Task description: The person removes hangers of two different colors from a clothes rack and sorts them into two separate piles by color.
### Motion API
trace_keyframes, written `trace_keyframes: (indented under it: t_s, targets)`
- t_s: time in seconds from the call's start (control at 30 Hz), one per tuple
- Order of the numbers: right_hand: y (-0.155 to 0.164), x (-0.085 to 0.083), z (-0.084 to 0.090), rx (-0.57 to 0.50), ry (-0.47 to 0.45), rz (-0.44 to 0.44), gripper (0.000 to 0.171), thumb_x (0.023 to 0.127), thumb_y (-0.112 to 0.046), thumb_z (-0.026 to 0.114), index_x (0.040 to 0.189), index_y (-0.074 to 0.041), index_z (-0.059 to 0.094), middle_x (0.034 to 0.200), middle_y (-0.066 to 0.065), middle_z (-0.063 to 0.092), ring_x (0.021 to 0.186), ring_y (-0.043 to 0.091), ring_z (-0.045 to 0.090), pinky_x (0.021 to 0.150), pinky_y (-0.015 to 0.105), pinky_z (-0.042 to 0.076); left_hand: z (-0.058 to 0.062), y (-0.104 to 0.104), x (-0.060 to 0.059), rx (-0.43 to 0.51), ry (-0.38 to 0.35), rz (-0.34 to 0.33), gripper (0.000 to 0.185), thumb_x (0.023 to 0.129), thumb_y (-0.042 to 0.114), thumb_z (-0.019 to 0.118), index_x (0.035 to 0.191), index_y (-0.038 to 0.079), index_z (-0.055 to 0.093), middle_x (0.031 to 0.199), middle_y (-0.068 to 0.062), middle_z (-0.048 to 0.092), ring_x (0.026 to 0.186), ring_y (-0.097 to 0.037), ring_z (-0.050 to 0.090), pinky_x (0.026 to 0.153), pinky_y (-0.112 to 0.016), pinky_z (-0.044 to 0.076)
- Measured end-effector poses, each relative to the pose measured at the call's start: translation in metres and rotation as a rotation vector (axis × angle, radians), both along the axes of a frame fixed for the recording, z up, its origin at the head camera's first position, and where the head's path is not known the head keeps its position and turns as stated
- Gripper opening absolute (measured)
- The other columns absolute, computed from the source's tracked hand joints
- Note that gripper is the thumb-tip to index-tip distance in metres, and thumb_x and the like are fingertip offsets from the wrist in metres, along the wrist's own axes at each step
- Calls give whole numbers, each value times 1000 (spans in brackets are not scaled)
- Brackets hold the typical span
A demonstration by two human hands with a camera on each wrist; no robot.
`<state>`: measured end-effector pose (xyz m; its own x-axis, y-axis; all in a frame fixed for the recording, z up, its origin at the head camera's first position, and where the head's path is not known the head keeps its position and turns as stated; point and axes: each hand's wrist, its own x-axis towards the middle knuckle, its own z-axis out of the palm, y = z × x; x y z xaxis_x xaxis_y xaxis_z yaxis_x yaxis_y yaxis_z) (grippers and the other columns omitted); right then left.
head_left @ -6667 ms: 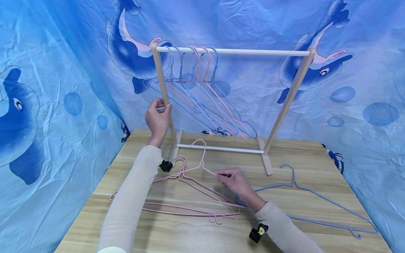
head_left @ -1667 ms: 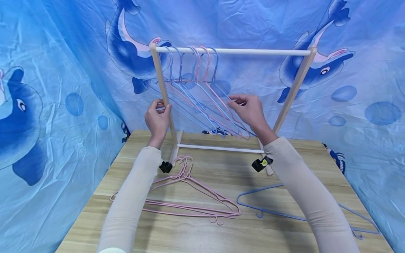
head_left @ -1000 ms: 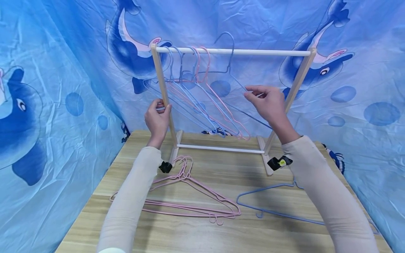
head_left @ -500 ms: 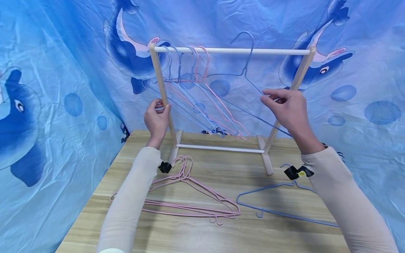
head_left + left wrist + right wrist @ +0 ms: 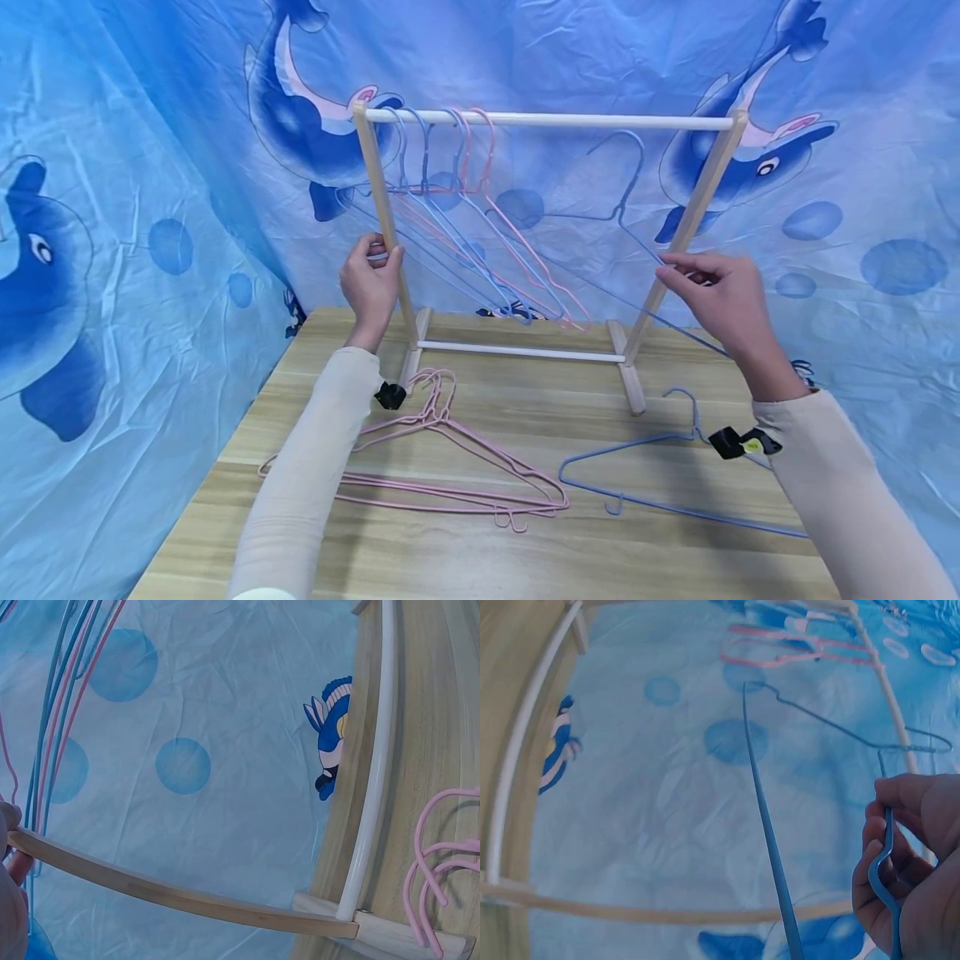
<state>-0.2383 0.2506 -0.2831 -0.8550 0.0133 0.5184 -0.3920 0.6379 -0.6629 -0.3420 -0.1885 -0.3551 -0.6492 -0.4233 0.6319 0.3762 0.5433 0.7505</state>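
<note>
Slim blue hanger [image 5: 618, 212], pinched at the right shoulder, hook up and free; held toward the right end of the rack [image 5: 555, 121], hook just below its top rail in the head view, lower bar slanting down past its right post. Standing upright on two feet: pale wooden posts, white rails, gripped at the left post.

Wood-grain tabletop [image 5: 525, 562], wrinkled blue backdrop [image 5: 540, 50], printed dolphins [image 5: 52, 325], darker blue spots [image 5: 903, 267]
</note>
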Motion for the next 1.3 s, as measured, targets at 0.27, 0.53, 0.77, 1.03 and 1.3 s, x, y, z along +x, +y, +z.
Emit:
trace_keyframes:
  t_s: [0.27,0.53,0.77,1.03,1.3]
  targets:
    - [26,6,-31,10,-15,19,27,96,-21,73,116,-2,77,82,-22,64,74,2,57,55,15,44,0,0,1,-5,8,3,29,94,26,77,112,3,71,106,-13,75,90,-26,75,83,-39,62]
    - [52,16,-53,17,-21,-20,26,95,-20,74,115,-3,77,84,-26,64,75,-2,58,61,11,45,-1,0,2,-11,12,8,30,94,26,76,112,3,71,106,-13,75,90,-25,75,83,-38,62]
    - [81,23,-71,25,25,-29,24,93,-12,76,113,1,77,83,-27,65,73,-4,59,60,9,45,-1,1,3,-13,21,0,30,94,26,76,112,3,71,107,-14,75,91,-27,75,84,-40,62]
    - [111,35,-86,56,33,-37,19,91,-9,77,107,1,78,85,-35,66,71,-9,59,59,7,44,-1,1,2,-9,21,5,28,93,23,77,112,3,71,107,-14,75,91,-28,75,84,-41,62]
    - [141,47,-109,126,-46,5,18,91,-8,76,107,1,79,88,-32,64,61,-1,54,49,18,38,-1,2,1,-10,17,20,30,94,26,77,112,3,72,106,-13,76,90,-26,76,84,-39,62]
